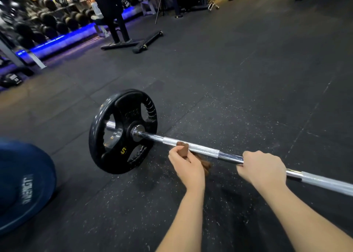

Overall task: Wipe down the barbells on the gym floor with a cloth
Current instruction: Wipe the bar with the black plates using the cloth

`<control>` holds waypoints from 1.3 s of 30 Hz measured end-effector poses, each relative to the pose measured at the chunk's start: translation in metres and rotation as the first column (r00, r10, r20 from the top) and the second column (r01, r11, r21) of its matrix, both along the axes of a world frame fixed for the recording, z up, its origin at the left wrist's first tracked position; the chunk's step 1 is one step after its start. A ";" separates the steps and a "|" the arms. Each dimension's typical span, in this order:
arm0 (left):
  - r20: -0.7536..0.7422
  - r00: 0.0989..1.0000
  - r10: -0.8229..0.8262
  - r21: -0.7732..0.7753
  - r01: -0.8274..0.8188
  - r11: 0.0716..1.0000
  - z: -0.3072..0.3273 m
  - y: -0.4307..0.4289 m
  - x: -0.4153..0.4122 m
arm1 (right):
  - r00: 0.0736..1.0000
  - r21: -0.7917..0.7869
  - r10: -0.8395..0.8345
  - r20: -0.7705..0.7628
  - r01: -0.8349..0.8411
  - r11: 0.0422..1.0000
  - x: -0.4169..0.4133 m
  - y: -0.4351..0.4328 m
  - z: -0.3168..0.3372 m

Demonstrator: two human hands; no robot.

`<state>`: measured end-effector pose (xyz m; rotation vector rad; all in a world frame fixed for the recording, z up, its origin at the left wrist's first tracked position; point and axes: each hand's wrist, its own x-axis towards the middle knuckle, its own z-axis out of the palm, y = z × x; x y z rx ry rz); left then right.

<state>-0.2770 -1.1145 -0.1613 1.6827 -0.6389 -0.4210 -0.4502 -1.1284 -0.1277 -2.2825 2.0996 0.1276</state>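
Observation:
A chrome barbell (202,149) lies on the black rubber floor, running from a black 5 plate (122,131) at its left end off the right edge. My left hand (186,166) grips a brown cloth (183,146) and holds it against the knurled part of the shaft, just right of the plate. More of the cloth hangs below the bar behind that hand. My right hand (262,168) is wrapped round the smooth shaft further right.
A big blue bumper plate (24,185) lies at the lower left. A black rack base (122,40) and a loose black bar (148,41) stand on the floor at the back. Dumbbell racks (47,22) with blue lighting line the far left.

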 end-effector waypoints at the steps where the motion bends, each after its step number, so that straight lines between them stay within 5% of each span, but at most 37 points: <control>1: -0.012 1.000 0.007 -0.007 -0.008 1.000 0.000 -0.002 0.003 | 1.000 -0.002 0.001 -0.006 -0.001 1.000 0.000 0.000 0.000; 11: -0.008 0.983 0.185 0.165 -0.181 0.970 0.024 -0.031 0.122 | 1.000 0.032 0.018 0.006 -0.018 0.999 0.002 0.006 0.002; 17: 0.009 0.999 0.042 0.143 -0.042 0.989 0.020 -0.007 0.067 | 0.998 0.074 0.020 0.057 -0.024 0.997 -0.001 0.003 0.006; 33: 0.101 0.976 0.194 0.189 -0.210 0.959 0.037 -0.025 0.139 | 0.988 0.109 0.106 0.109 -0.117 0.987 -0.002 0.026 0.003; 37: -0.096 0.974 0.206 0.165 -0.188 0.968 0.018 -0.013 0.096 | 0.991 0.069 0.100 0.085 -0.106 0.992 -0.001 0.035 0.005; 39: -0.063 0.976 0.208 0.124 -0.199 0.972 0.021 -0.012 0.093 | 0.993 0.052 0.092 0.077 -0.096 0.994 0.001 0.038 0.006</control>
